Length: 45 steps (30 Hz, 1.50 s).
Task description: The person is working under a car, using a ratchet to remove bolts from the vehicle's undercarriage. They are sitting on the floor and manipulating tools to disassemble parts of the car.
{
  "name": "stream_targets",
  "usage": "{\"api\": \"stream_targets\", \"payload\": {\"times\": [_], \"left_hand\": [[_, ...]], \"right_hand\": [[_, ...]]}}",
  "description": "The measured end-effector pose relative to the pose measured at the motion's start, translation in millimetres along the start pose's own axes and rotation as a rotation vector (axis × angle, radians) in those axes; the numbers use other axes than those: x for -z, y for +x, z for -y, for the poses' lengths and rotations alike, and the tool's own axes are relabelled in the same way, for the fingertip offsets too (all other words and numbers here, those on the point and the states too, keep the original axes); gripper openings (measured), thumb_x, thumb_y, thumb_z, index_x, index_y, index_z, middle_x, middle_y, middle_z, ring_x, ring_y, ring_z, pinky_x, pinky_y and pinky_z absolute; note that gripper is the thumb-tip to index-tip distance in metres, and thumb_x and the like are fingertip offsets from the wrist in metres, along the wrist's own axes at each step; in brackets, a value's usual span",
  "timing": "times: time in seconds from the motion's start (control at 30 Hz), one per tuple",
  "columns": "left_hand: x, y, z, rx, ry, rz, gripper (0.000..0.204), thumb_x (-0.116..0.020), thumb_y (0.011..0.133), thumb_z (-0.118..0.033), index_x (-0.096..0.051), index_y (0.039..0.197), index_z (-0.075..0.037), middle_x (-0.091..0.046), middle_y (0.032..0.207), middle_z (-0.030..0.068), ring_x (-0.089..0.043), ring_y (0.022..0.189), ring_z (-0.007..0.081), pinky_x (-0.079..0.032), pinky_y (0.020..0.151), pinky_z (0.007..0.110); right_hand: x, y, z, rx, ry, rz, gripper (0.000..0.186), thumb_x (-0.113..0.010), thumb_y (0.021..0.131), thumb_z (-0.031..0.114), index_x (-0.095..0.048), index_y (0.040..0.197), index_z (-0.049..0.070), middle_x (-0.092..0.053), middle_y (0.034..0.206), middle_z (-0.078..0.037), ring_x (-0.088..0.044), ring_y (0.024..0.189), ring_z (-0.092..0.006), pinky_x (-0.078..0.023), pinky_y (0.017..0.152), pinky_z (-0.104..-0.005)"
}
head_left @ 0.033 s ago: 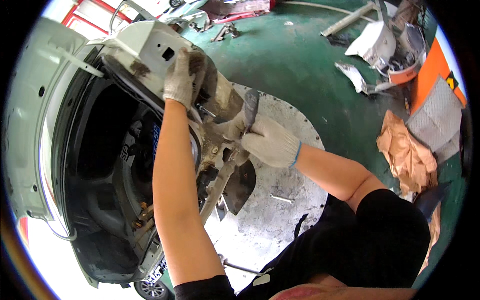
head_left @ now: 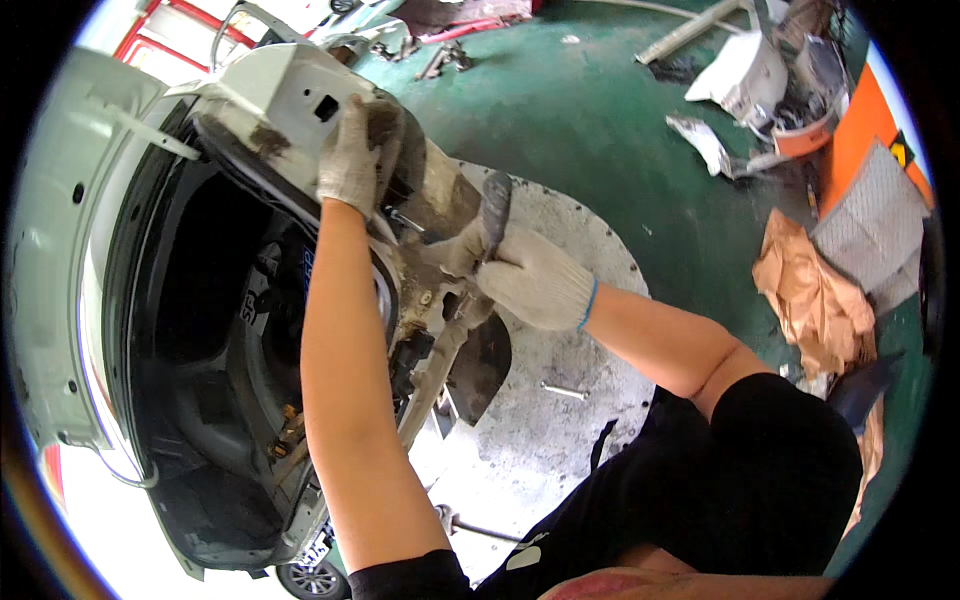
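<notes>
My left hand (head_left: pixel 347 165), in a soiled knit glove, lies against the car's rear corner panel (head_left: pixel 290 85). Its thumb points up, and its other fingers merge with a dark patch, so they are hard to make out. Just below them a short metal rod (head_left: pixel 405 220) sticks out. My right hand (head_left: pixel 535 280), in a pale glove with a blue cuff edge, is closed on a tool's dark grey handle (head_left: pixel 496 205), which stands roughly upright. The tool's other end is hidden by the hand and the stained bodywork (head_left: pixel 425 290).
To the left are the open trunk (head_left: pixel 215 340) and its raised lid (head_left: pixel 85 250). A wrench (head_left: pixel 564 391) lies on the round metal platform (head_left: pixel 590 345) under the car's corner. Removed white body parts (head_left: pixel 740 85) and crumpled brown paper (head_left: pixel 805 290) lie on the green floor at right.
The whole view has shifted slightly. Both hands keep nearly the same places on the car and the tool.
</notes>
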<state>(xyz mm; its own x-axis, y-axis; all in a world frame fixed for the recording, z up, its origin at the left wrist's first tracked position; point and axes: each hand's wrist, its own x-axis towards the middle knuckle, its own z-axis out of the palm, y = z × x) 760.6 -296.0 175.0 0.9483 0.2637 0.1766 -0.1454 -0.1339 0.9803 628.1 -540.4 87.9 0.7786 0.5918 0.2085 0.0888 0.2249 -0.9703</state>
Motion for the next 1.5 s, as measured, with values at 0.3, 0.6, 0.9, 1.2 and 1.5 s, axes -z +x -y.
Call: {"api": "stream_targets", "payload": {"times": [0.3,0.6,0.9,1.2,1.5], "left_hand": [[24.1,0.3,0.3,0.045,0.033,0.041,0.070,-0.046,0.108,-0.061,-0.064,0.136,0.001,-0.070,0.132,0.0157,-0.065,0.123,0.0295,-0.046,0.114,0.046],[6.3,1.3,-9.5,-0.151,0.278,0.192,0.096,-0.048,0.101,-0.074,-0.058,0.138,0.013,-0.059,0.146,0.0296,-0.056,0.137,0.0421,-0.038,0.124,0.052],[8.2,15.8,-0.8,-0.144,0.306,0.193,0.099,-0.053,0.097,-0.077,-0.060,0.137,0.013,-0.063,0.139,0.0299,-0.059,0.132,0.0435,-0.041,0.120,0.053],[10.7,11.2,2.5,-0.127,0.272,0.191,0.098,-0.056,0.094,-0.078,-0.063,0.136,0.010,-0.065,0.137,0.0283,-0.060,0.131,0.0423,-0.043,0.119,0.053],[12.2,16.7,2.6,-0.112,0.248,0.243,0.099,-0.057,0.093,-0.079,-0.063,0.136,0.010,-0.066,0.136,0.0290,-0.060,0.130,0.0425,-0.042,0.119,0.052]], "right_hand": [[2.7,9.1,-13.5,0.185,-0.068,-0.007,0.025,-0.056,0.095,0.015,-0.062,0.112,-0.003,-0.068,0.090,-0.025,-0.069,0.083,-0.0412,-0.054,0.078,-0.0479],[19.7,5.7,-4.6,0.206,-0.028,0.018,0.022,-0.054,0.098,0.013,-0.064,0.107,-0.005,-0.069,0.083,-0.026,-0.072,0.078,-0.0411,-0.059,0.077,-0.0479],[-30.8,17.6,-44.5,-0.268,1.876,-0.236,0.031,-0.063,0.097,0.014,-0.057,0.116,-0.009,-0.065,0.106,-0.017,-0.074,0.091,-0.0254,-0.068,0.077,-0.0320],[5.2,25.3,-16.5,-0.044,0.009,0.079,0.038,-0.069,0.088,0.017,-0.068,0.120,-0.003,-0.074,0.092,-0.022,-0.076,0.093,-0.0325,-0.061,0.073,-0.0458],[-17.5,19.8,-27.9,0.025,0.424,-0.119,0.033,-0.068,0.092,0.018,-0.068,0.115,-0.006,-0.073,0.099,-0.023,-0.076,0.087,-0.0281,-0.062,0.068,-0.0392]]}}
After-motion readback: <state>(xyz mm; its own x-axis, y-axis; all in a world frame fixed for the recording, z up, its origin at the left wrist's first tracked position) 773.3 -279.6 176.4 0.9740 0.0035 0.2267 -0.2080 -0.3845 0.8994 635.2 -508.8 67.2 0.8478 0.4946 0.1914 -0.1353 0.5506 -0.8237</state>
